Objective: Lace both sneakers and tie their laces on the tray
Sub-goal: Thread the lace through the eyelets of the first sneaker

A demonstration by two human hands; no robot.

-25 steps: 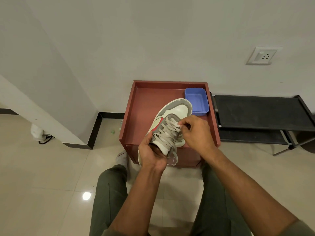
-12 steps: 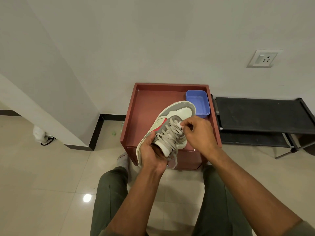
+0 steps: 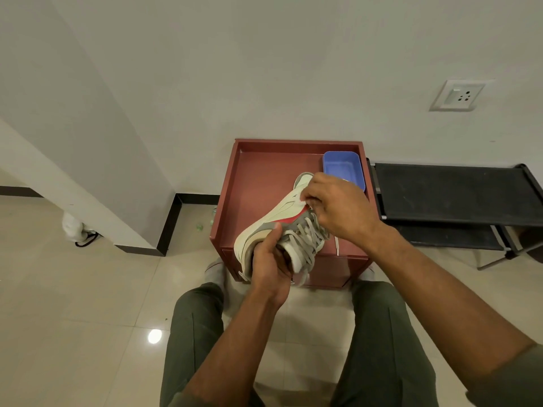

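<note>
Sneaker (image 3: 273,221) rolled onto side, right hand (image 3: 338,207) shifted toward toe

The sneaker (image 3: 282,218) is cream-white w/ grey panels round the eyelets, a red streak along its side, and pale grey-beige laces (image 3: 308,245). It sits over a reddish-brown tray (image 3: 258,177) (same colour on rim and floor), w/ a periwinkle-blue bin (image 3: 343,168) in the far right corner. Trousers (image 3: 194,333) are olive green, floor tiles (image 3: 73,304) glossy beige, wall (image 3: 264,69) off-white w/ black skirting, bench (image 3: 449,192) to the right black, wall socket (image 3: 457,95) white.
</note>
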